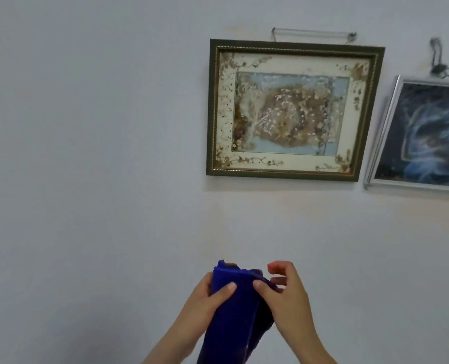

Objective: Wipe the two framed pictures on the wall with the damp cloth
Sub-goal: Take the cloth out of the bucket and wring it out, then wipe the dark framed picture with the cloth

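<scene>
A dark blue cloth [233,308] hangs folded between both hands, low in the middle of the view. My left hand [202,300] grips its left edge, thumb on the front. My right hand [286,292] pinches its upper right edge with thumb and fingers. Well above the hands, a picture in a dark green frame [294,111] with a beige and brown image hangs on the wall. To its right hangs a tilted silver-framed picture [425,135] with a blue swirling image, cut off by the right edge. Neither hand touches a picture.
The pale grey wall [94,153] fills the view, bare to the left and below the frames. A wire hanger [314,32] shows above the green frame, and a dark hook or cord [440,61] above the silver one.
</scene>
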Demonstrator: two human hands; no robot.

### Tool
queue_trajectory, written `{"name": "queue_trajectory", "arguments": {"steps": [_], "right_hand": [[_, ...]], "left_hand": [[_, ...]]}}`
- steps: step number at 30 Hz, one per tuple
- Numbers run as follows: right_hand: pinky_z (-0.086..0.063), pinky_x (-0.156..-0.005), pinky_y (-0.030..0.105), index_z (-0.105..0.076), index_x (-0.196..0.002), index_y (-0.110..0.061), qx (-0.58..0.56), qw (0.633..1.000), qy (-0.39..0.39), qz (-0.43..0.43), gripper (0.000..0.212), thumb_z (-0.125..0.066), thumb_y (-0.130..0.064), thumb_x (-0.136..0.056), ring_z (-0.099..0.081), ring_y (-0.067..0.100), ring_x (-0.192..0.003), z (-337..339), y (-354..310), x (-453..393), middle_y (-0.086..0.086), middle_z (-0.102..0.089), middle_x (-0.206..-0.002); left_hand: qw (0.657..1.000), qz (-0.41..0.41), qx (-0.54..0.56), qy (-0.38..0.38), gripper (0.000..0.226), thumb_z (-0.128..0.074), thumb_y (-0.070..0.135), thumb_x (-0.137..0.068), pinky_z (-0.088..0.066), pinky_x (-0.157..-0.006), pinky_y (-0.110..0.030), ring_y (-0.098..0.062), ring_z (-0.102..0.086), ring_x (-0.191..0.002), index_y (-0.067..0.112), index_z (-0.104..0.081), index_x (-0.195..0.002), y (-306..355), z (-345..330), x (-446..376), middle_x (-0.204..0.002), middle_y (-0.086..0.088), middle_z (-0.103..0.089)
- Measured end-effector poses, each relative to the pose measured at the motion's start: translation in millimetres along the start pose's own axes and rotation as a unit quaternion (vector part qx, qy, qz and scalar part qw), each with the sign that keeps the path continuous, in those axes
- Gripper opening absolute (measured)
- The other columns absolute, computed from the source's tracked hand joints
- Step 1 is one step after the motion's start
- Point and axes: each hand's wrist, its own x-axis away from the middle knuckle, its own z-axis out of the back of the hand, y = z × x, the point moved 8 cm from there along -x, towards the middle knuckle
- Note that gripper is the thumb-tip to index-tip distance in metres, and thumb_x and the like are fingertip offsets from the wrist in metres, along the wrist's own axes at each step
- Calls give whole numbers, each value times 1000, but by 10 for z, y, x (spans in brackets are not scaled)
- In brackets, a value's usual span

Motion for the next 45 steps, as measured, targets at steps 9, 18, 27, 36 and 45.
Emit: {"name": "queue_trajectory", "arguments": {"steps": [9,18,27,36,45], "right_hand": [[-52,-74,13,-48,-117,-49,-94,992,-1,85,55,-78,-24,-79,-56,-1,-109,-104,72,-503,-30,-49,-123],[-48,-84,18,-36,-120,-64,-98,954,111,260,48,-59,-33,-93,-53,-8,-108,105,-1026,-1419,-35,-47,-120],[-46,-76,18,-42,-143,-33,-1,892,224,393,48,-54,-31,-96,-52,6,-104,345,-1853,-2267,-16,-41,-124],[-47,-93,50,-34,-149,-20,200,848,318,374,59,-39,-47,-98,-46,31,-120,95,-1755,-2506,13,-47,-138],[-42,-94,53,-38,-148,-28,356,769,328,418,65,-50,-57,-92,-46,34,-113,-320,-2115,-2646,14,-47,-136]], "left_hand": [[995,-52,82,-9,35,-60,43,-87,-55,-89,-44,-24,-67,-106,29,-62,-119,653,-561,-781,-116,-4,-70],[960,-253,-112,51,41,-29,50,-100,-57,-79,-25,-7,-68,-95,32,-64,-110,2013,-590,-1454,-101,4,-73],[868,-281,-155,380,42,-39,52,-94,-50,-92,-45,-21,-58,-106,19,-45,-120,3161,531,-2130,-115,-3,-59],[798,-405,-278,349,37,-32,53,-97,-51,-65,-34,-19,-64,-80,18,-38,-109,3384,520,-2351,-92,-1,-64],[688,-458,-429,363,60,-24,49,-98,-53,-48,-28,-10,-57,-51,26,-12,-152,3469,542,-2425,-67,3,-61]]}}
